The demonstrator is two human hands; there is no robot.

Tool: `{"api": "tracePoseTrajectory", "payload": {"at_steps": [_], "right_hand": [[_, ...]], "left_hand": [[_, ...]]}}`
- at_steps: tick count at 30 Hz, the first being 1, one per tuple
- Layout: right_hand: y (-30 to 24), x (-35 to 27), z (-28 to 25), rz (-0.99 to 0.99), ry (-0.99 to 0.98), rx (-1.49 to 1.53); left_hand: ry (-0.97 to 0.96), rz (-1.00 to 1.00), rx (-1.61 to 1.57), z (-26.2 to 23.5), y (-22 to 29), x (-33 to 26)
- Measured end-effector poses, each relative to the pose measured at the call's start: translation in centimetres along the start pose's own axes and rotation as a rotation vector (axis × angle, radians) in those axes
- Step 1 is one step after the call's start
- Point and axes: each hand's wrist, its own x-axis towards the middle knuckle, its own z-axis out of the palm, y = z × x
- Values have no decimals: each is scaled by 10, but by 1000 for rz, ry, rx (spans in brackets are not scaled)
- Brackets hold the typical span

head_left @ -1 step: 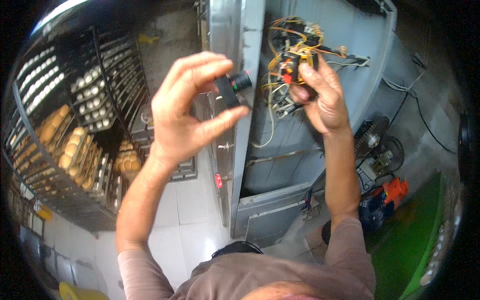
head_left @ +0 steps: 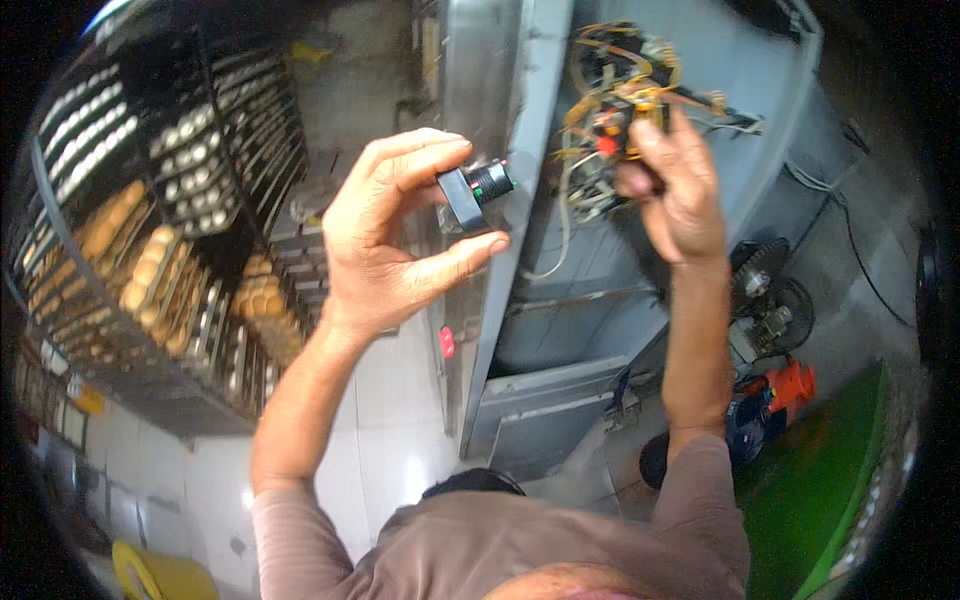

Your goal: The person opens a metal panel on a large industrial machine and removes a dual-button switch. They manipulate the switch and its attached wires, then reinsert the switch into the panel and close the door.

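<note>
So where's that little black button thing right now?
In the head view, the small black push-button part sits pinched in the left hand, just left of the grey metal cabinet edge and the wire tangle that the right hand touches.

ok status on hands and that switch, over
Left hand pinching black switch, clear of panel edge. Right hand in wire bundle. Nothing blocking.

Hidden or unclear, for your record:
- Your right hand (head_left: 678, 190): fingertips buried in the wire bundle (head_left: 610, 100); what they grip cannot be told.
- Black switch part (head_left: 476, 188): rear face covered by your left hand (head_left: 385, 240).
- Bread racks (head_left: 140, 250): blurred, cut off at left rim.
</note>
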Motion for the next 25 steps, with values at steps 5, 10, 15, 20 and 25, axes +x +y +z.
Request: {"api": "tracePoseTrajectory", "payload": {"at_steps": [5,10,15,20,25], "right_hand": [[-4,-11,-7,19,70,-220],[1,-13,-9,-7,51,-249],[8,-16,-12,6,72,-255],[8,-21,-22,-37,173,-358],[0,-44,15,-278,502,-651]], "left_hand": [[253,-379,-463,-2,-5,-79],[304,-528,-498,-4,-6,-113],[287,-687,-593,-10,-1,-128],[126,-685,-648,-9,5,-148],[-119,-637,-908,3,17,-162]]}}
